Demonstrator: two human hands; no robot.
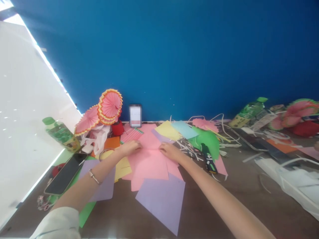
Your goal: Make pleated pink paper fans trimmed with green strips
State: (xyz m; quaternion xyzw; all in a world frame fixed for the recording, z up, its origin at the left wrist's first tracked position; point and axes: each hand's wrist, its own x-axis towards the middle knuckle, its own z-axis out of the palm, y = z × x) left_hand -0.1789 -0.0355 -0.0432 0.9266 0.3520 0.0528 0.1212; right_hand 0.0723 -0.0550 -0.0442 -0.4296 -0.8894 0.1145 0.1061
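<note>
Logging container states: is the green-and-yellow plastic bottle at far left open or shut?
Shut: a round green cap covers the top of the bottle; how tightly, I cannot tell.

Pink sheets (pixel 151 167) matt, smooth paper; bracelet (pixel 94 177) glossy metal.

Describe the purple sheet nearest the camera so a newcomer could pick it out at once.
Start at the blue wall and come down to the left hand and right hand on pink sheets. At those sheets' near edge lies the purple sheet, one corner pointing toward the picture's bottom. Unlike the other purple sheet, partly hidden by the left forearm, it has no arm across it.
</note>
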